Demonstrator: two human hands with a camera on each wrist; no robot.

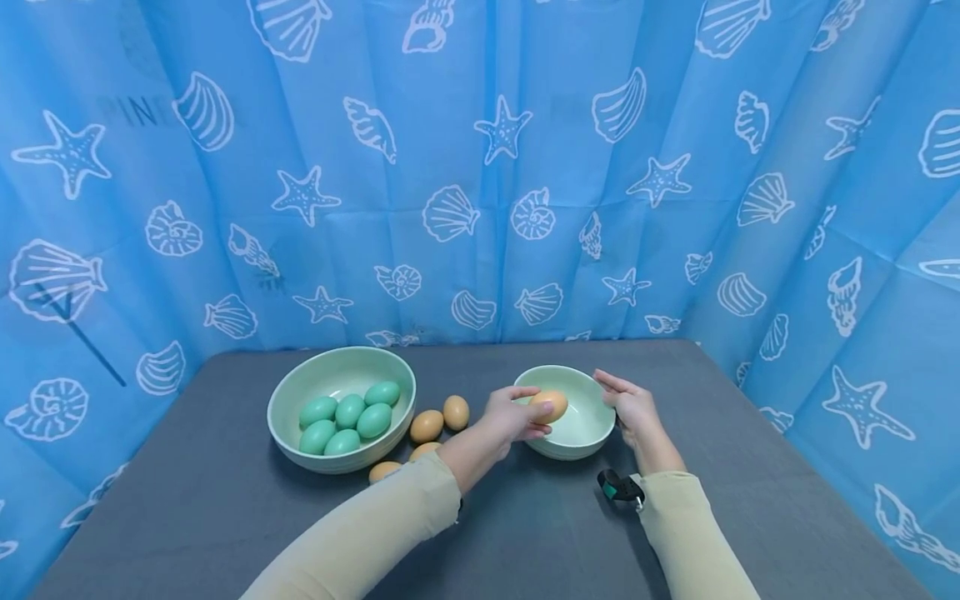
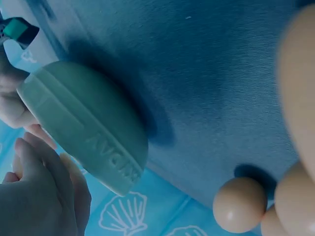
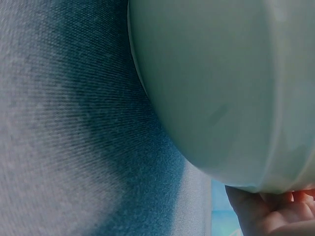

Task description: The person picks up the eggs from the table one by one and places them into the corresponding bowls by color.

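Note:
In the head view, my left hand [image 1: 510, 417] holds an orange-brown egg [image 1: 553, 406] between thumb and fingers, over the left side of a small pale green bowl [image 1: 573, 450]. My right hand [image 1: 636, 412] grips that bowl at its right rim, fingertips reaching over the edge. From the left wrist, the left hand [image 2: 44, 187] shows beside the rim of the tilted-looking bowl [image 2: 88, 118], its egg mostly hidden by the fingers. Close up in the right wrist view, the bowl's outer wall [image 3: 211, 98] fills much of the picture, with part of the right hand [image 3: 270, 211] against the rim.
A larger pale green bowl [image 1: 360, 457] at the left holds several green eggs [image 1: 350, 412]. Between the bowls, several orange-brown eggs [image 1: 427, 426] lie on the grey tabletop [image 1: 540, 533], some partly behind my left forearm. A blue shell-patterned curtain [image 1: 480, 275] hangs behind the table.

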